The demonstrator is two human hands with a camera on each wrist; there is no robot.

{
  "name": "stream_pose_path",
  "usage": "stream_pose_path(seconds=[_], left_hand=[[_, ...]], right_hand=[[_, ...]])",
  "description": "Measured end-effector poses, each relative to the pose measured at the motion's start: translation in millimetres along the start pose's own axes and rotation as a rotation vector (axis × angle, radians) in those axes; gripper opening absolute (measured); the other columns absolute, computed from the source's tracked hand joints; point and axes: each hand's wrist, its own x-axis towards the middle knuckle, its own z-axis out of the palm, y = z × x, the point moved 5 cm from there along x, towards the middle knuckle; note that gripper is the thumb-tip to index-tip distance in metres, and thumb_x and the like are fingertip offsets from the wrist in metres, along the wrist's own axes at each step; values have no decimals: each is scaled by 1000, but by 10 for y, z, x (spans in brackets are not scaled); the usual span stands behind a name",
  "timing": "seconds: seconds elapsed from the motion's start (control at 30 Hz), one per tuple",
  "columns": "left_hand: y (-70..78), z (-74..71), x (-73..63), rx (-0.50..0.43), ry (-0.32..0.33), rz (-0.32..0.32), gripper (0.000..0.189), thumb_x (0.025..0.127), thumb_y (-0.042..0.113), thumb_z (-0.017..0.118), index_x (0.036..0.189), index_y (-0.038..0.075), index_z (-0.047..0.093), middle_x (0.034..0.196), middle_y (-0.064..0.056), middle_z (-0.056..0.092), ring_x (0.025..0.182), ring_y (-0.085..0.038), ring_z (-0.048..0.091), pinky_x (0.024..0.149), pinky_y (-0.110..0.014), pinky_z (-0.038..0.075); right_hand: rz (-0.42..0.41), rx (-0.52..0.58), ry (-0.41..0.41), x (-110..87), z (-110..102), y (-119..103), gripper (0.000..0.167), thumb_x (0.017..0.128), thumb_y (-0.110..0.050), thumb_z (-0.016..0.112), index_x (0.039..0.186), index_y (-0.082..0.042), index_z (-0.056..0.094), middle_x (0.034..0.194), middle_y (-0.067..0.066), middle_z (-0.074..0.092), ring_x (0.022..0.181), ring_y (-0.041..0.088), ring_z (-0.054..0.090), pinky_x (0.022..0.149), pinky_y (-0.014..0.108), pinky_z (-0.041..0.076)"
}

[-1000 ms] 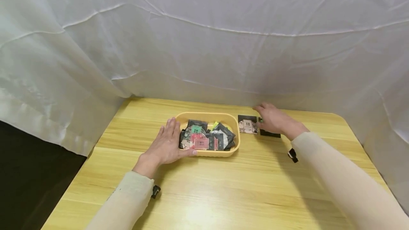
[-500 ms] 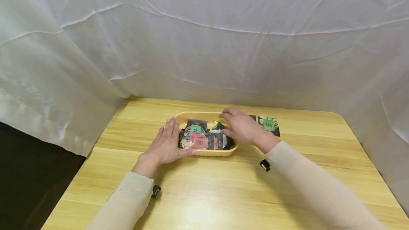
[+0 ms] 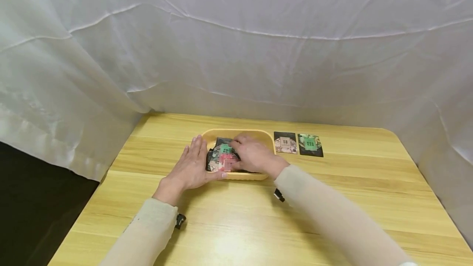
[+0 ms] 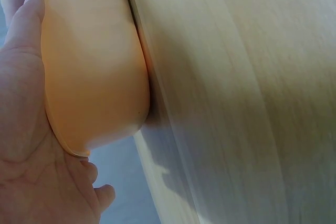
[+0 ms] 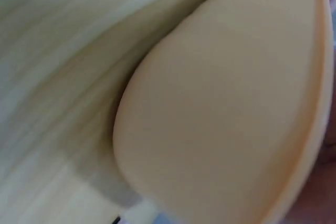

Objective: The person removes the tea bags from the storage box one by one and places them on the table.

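Leftward from the two table packets, the right hand [image 3: 255, 155] had come over to the yellow tub [image 3: 255, 133], uncovering the packet with a green label [image 3: 310, 144] that it had been hovering over a second before. Its fingers and thumb now bent down among the loose packets [image 3: 225, 149] inside; whether they pinched one I could not tell. Opposite, the left hand [image 3: 190, 165] had stayed put, fingers straight and laid against the tub's near end, thumb stretched along the front rim, palm touching the edge. Just beyond the right wrist, on the wooden table [image 3: 281, 233], lay a packet with a pale pink label [image 3: 285, 143], the green-labelled one beside it, farther out.
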Motion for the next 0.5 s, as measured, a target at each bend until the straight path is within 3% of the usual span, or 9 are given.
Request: stream_pose_path(seconds=[0.13,0.5], left_hand=[[2,2,0,-7,-5,-2,139,81,93,54,167,-4,7,176,-22,-8,165,-37,-2,134,-54,8],[-5,1,3,-16,-8,-11,138,82,92,55,167,-4,5,176,-22,-10,165,-37,-3,134,-53,7]], right_hand=[[10,-16,-19,55,65,-36,77,92,-46,81,153,-8,53,158,15,50,146,33,48,123,49,42],[90,-68,55,88,-12,85,69,94,-39,80,149,-6,55,151,15,56,139,33,55,119,46,47]])
